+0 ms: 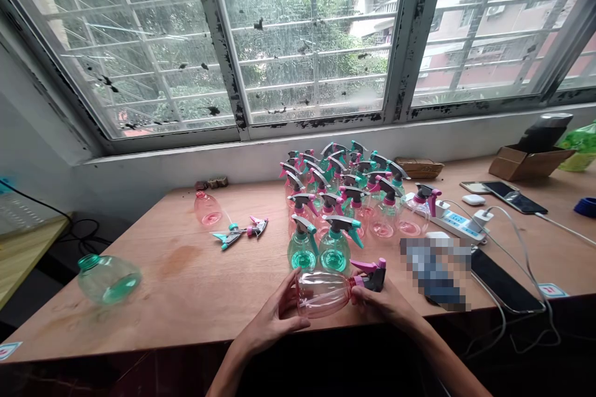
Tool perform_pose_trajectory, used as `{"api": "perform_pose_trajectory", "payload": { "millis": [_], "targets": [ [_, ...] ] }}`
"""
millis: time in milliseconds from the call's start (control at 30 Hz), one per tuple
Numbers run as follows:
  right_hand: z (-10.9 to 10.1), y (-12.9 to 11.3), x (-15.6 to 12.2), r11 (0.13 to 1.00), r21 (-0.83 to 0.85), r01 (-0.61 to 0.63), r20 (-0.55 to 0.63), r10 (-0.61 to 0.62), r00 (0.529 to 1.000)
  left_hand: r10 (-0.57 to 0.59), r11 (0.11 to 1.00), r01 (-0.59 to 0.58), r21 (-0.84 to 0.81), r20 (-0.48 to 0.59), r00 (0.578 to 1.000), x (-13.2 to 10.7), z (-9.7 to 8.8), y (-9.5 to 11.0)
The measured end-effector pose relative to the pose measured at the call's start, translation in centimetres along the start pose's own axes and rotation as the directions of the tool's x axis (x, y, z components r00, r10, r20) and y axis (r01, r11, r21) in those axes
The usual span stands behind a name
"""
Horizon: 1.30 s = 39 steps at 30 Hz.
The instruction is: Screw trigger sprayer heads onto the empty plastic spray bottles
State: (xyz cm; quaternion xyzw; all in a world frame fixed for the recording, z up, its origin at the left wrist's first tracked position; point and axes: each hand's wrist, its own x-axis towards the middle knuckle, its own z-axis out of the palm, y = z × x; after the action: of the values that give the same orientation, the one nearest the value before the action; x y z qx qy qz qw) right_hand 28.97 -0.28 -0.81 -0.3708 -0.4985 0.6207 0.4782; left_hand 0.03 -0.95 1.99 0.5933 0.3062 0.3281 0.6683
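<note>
A clear pink spray bottle (pixel 323 293) lies sideways between my hands near the table's front edge, its pink and black trigger head (pixel 371 274) pointing right. My left hand (pixel 284 309) is wrapped round the bottle's base. At the neck, just below the trigger head, the fingers of my right hand (pixel 372 294) close on the bottle. Right behind it stand two green spray bottles (pixel 334 252), the front of a dense group of upright pink and green ones. Two loose spray heads (pixel 239 233) lie to the left, by an open pink bottle (pixel 207 209) on its side.
An open green bottle (pixel 109 279) lies at the table's left. On the right are a power strip (pixel 459 225) with cables, a phone (pixel 507 279), more phones (pixel 514 197) and a cardboard box (pixel 528 162). A blurred patch (pixel 437 273) hides something beside my right hand. Windows stand behind the table.
</note>
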Motion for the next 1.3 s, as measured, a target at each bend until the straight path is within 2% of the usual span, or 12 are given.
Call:
{"api": "perform_pose_trajectory", "payload": {
  "millis": [133,333,600,900,1100,1300],
  "targets": [
    [0.03,0.15,0.18,1.0,-0.002,0.013,0.005,-0.013,1.0,0.026,1.0,-0.026,-0.011,0.045,0.999,0.17,0.14,0.15],
    [-0.15,0.47,0.05,1.0,-0.003,0.019,0.016,-0.019,1.0,0.005,1.0,-0.006,-0.02,-0.005,1.0,-0.01,-0.39,-0.66],
    [-0.22,0.34,0.02,0.999,-0.014,0.031,0.004,-0.031,1.0,-0.007,1.0,0.007,-0.021,0.016,1.0,0.04,0.27,0.2],
    [-0.15,0.25,-0.05,0.999,-0.044,0.026,0.009,-0.026,1.0,0.005,1.0,-0.005,-0.003,0.02,1.0,-0.03,-0.24,-0.43],
    [-0.46,0.87,0.0,0.997,-0.052,0.05,-0.015,-0.051,0.999,0.003,1.0,-0.003,-0.01,0.028,1.0,0.08,0.0,-0.13],
    [-0.13,0.09,-0.04,0.992,-0.1,0.08,0.007,-0.079,0.997,0.016,1.0,-0.016,-0.025,0.015,1.0,0.09,0.24,0.05]
  ]
}}
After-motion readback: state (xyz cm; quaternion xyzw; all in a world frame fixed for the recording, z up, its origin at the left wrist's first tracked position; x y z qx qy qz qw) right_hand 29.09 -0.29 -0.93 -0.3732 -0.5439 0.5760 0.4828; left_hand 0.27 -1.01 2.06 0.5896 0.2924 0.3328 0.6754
